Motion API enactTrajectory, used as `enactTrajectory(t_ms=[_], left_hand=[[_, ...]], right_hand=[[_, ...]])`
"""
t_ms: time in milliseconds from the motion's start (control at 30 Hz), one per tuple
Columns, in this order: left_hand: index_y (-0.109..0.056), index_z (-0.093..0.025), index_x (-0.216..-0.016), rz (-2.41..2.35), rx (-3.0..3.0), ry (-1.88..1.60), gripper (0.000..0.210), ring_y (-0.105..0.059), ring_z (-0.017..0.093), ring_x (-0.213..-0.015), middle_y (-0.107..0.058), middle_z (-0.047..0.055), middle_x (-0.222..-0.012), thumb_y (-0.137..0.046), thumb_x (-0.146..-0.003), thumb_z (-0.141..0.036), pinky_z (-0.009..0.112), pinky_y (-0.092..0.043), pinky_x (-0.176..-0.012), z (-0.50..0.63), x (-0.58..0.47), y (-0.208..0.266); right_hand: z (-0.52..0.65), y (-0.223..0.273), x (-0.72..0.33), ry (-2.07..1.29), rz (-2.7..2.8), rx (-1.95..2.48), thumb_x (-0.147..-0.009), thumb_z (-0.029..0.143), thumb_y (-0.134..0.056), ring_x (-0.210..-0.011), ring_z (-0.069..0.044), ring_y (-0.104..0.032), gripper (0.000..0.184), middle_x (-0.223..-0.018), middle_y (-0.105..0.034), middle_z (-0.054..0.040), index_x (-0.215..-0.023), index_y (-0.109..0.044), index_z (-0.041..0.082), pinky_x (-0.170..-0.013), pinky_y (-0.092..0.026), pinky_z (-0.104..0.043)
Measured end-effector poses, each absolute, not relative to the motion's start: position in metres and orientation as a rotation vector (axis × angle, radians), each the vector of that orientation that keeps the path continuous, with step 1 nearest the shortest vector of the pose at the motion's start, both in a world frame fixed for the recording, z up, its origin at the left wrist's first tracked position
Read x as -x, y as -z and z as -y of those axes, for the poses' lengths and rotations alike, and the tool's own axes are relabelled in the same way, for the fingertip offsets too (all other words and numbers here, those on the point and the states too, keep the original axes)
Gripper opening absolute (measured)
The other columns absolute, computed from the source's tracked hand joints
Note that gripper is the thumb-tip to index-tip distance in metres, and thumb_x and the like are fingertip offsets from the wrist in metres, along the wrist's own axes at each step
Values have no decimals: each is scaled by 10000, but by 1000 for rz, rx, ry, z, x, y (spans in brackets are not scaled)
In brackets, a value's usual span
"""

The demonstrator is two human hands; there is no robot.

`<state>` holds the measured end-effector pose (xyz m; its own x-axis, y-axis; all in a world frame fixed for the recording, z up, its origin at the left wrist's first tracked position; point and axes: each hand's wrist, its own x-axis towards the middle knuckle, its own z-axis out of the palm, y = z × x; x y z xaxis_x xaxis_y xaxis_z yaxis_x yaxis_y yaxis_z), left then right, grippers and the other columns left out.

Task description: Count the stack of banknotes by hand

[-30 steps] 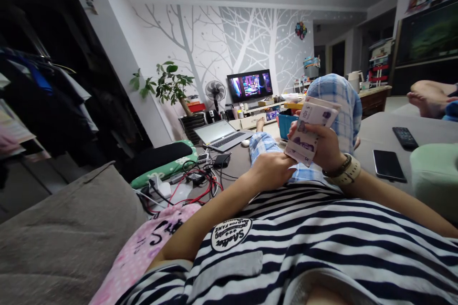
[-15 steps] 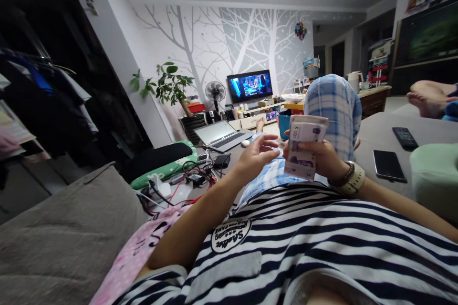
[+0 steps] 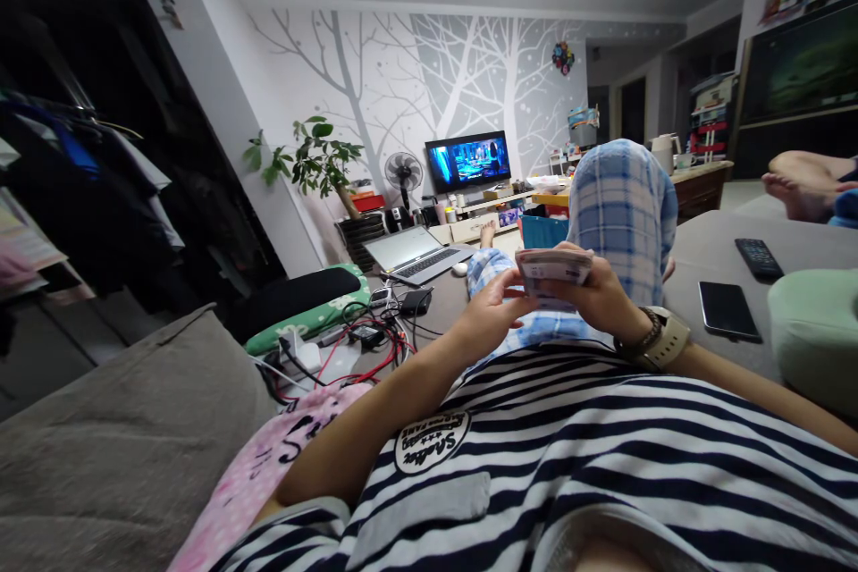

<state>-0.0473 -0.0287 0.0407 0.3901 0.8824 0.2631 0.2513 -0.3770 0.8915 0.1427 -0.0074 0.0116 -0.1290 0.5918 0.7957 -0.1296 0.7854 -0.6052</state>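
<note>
A stack of banknotes (image 3: 555, 266) is held above my lap, tilted so that its near edge shows. My right hand (image 3: 603, 297) is wrapped round the stack's right side, with a pale watch (image 3: 670, 340) and a braided bracelet at the wrist. At the left edge of the notes my left hand (image 3: 496, 311) has its fingers closed against the stack. Its fingertips are partly hidden, with the thumb below. Beneath both hands are my blue plaid trousers (image 3: 613, 214).
A phone (image 3: 728, 310) and a remote control (image 3: 759, 259) lie on the grey sofa to the right, beside a green cushion (image 3: 818, 331). To the left are a laptop (image 3: 419, 255), a white mouse (image 3: 459, 269) and tangled cables (image 3: 368, 335). Another person's feet (image 3: 797, 188) show at far right.
The banknotes have tipped from facing me to nearly flat. My left hand has moved right, from apart to touching the stack's left edge.
</note>
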Motion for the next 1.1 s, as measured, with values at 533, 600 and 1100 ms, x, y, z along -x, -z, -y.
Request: enactTrajectory(t_ms=[533, 600, 1100], left_hand=[[-678, -201, -1163, -563, -1444, -1112, 540, -666, 227, -987, -714, 52, -1083, -815, -697, -437, 389, -557, -873, 16, 20, -14], [-688, -184, -1162, -557, -1432, -1110, 559, -676, 245, -996, -730, 72, -1083, -809, -715, -497, 411, -561, -888, 13, 20, -11], [-733, -149, -1101, -541, -1394, -1089, 640, -682, 297, -1090, -753, 117, -1107, -862, -645, -579, 441, -566, -935, 6, 20, 0]], right_hand=[[7, -6, -130, -925, 1311, 297, -656, 245, -775, -790, -233, -678, 134, -797, -749, -29, -786, -769, 213, -819, -559, -397], [5, -2, -130, -951, 1246, 314, -670, 273, -781, -798, -232, -689, 189, -832, -768, -26, -852, -773, 222, -821, -562, -394], [-3, 12, -126, -811, 1238, 390, -733, 526, -821, -718, -193, -645, 314, -792, -742, -9, -827, -752, 235, -755, -535, -344]])
